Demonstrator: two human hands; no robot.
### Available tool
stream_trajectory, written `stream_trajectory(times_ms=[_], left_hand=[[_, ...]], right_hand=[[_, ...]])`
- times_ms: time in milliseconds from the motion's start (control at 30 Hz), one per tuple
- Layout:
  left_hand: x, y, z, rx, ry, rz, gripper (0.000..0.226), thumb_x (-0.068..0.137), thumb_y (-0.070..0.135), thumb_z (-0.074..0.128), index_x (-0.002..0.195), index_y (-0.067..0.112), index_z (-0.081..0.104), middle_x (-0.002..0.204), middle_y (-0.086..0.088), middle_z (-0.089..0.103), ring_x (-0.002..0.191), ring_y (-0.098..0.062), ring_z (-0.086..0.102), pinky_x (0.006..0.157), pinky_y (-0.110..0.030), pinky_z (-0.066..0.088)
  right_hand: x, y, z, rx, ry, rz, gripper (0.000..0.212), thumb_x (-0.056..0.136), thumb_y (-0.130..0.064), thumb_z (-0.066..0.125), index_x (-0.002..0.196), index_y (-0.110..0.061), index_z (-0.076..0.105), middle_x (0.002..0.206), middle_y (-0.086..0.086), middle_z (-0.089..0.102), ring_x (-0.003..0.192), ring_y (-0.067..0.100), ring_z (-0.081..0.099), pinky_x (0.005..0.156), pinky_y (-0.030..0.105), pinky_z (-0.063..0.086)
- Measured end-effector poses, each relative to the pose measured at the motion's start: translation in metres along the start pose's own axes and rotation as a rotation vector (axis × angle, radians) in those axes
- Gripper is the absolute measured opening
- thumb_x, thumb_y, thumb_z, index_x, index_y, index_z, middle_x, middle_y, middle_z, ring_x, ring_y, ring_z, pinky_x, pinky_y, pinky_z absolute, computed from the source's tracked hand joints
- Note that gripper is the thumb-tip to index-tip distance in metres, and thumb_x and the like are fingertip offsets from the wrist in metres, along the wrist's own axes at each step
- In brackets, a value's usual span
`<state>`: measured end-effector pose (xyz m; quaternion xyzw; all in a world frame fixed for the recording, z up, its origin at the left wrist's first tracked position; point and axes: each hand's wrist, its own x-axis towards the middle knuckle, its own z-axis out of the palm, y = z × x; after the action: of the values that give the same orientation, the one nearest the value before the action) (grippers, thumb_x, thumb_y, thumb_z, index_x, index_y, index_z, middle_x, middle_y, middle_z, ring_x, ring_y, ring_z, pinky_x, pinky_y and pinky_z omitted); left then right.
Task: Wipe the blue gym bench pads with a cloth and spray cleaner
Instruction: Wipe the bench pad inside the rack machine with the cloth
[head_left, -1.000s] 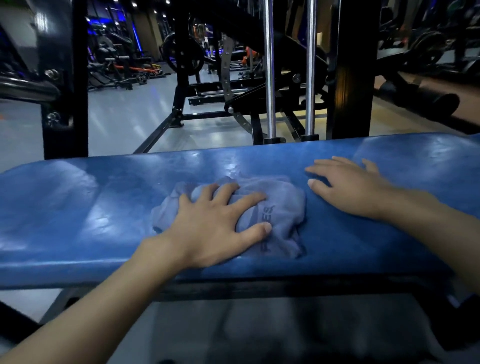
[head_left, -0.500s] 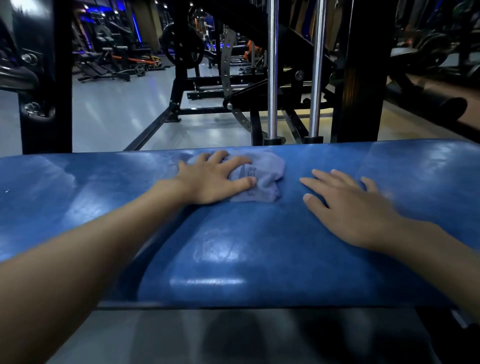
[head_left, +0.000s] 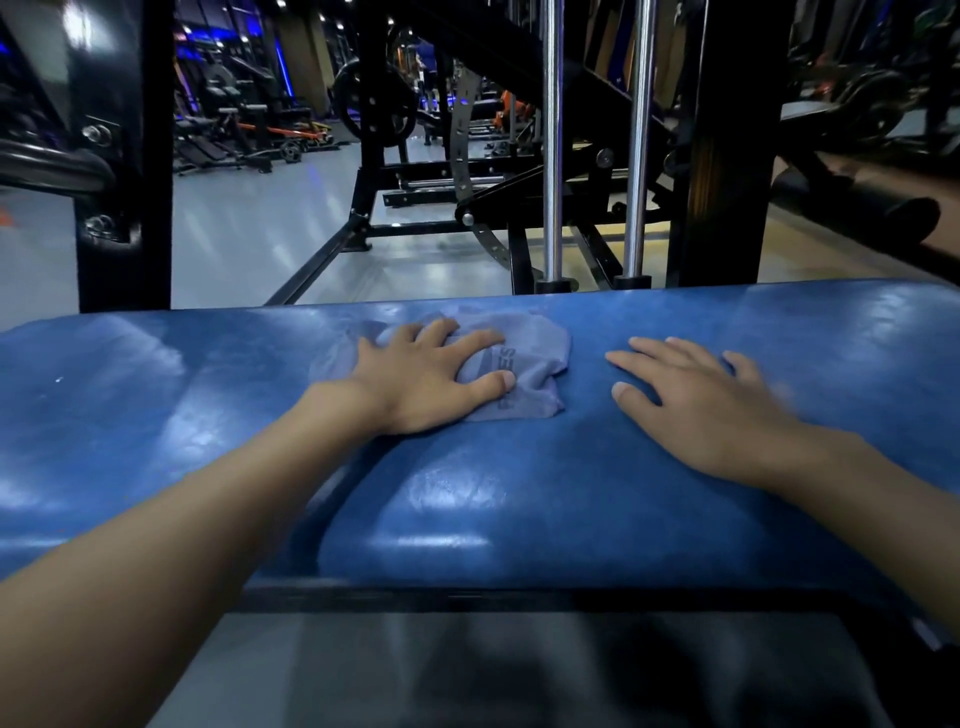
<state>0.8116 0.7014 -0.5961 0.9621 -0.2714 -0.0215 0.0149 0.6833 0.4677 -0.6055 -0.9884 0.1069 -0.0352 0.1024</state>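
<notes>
A long blue bench pad (head_left: 519, 493) runs across the view from left to right. A crumpled grey-blue cloth (head_left: 535, 364) with dark lettering lies on it near the far edge. My left hand (head_left: 431, 379) presses flat on the cloth with fingers spread. To the right of the cloth, my right hand (head_left: 696, 400) rests flat on the bare pad with fingers straight. No spray bottle is in sight.
Just behind the pad stand two chrome guide rods (head_left: 553, 156) and black machine uprights (head_left: 124, 156). A black padded roller (head_left: 857, 208) sticks out at the right. Grey gym floor (head_left: 249, 234) and more machines lie beyond.
My left hand pushed the cloth from the near part of the pad to the far edge, then drew it slightly back. My right hand stayed flat on the pad.
</notes>
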Motion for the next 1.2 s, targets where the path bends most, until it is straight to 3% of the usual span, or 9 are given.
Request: stream_trajectory(times_ms=[167,300,400,533,867,1200], left_hand=[[-0.074,0.010,0.005,0.039,0.038,0.038,0.080,0.065,0.091,0.001,0.141,0.067,0.010,0.163,0.012,0.017,0.150,-0.020,0.014,0.111,-0.061,0.021],[-0.101,0.012,0.009,0.057,0.065,0.052,0.079,0.067,0.090,0.001,0.142,0.066,0.006,0.161,0.015,0.017,0.149,-0.017,0.014,0.109,-0.059,0.024],[-0.089,0.010,0.007,0.025,0.044,0.031,0.078,0.064,0.091,0.003,0.139,0.069,0.009,0.161,0.015,0.017,0.150,-0.016,0.013,0.111,-0.062,0.021],[-0.047,-0.002,0.004,-0.010,0.011,0.010,0.077,0.065,0.092,0.007,0.138,0.069,0.013,0.162,0.012,0.017,0.151,-0.020,0.013,0.112,-0.066,0.015],[0.070,-0.031,-0.008,-0.004,0.005,-0.091,0.071,0.075,0.091,0.013,0.141,0.063,0.017,0.161,0.008,0.023,0.148,-0.030,0.022,0.105,-0.072,0.017],[-0.004,-0.026,0.001,0.013,0.017,-0.050,0.076,0.070,0.092,0.006,0.141,0.066,0.015,0.163,0.007,0.020,0.151,-0.029,0.017,0.112,-0.067,0.017]], right_hand=[[-0.003,-0.003,-0.004,-0.063,-0.042,0.000,0.052,0.101,-0.051,0.019,0.151,-0.041,0.026,0.163,-0.012,0.016,0.150,0.014,0.007,0.118,0.057,0.003],[0.002,-0.012,-0.011,-0.093,-0.023,-0.025,0.046,0.103,-0.045,0.025,0.147,-0.036,0.037,0.160,-0.010,0.025,0.150,0.017,0.010,0.116,0.059,0.001],[0.004,-0.024,-0.008,0.003,-0.019,-0.050,0.050,0.102,-0.048,0.025,0.151,-0.038,0.027,0.163,-0.011,0.018,0.151,0.013,0.009,0.119,0.055,0.001],[0.002,-0.030,0.007,-0.045,-0.083,-0.067,0.055,0.102,-0.051,0.016,0.154,-0.037,0.015,0.165,-0.012,0.005,0.151,0.013,-0.001,0.119,0.056,-0.001],[0.001,-0.030,0.008,-0.033,-0.051,-0.068,0.054,0.100,-0.053,0.017,0.153,-0.041,0.016,0.164,-0.015,0.005,0.151,0.009,-0.002,0.119,0.053,0.001],[0.000,-0.031,0.006,-0.003,-0.030,-0.064,0.053,0.100,-0.053,0.021,0.151,-0.040,0.024,0.163,-0.015,0.012,0.150,0.008,0.002,0.119,0.051,0.001]])
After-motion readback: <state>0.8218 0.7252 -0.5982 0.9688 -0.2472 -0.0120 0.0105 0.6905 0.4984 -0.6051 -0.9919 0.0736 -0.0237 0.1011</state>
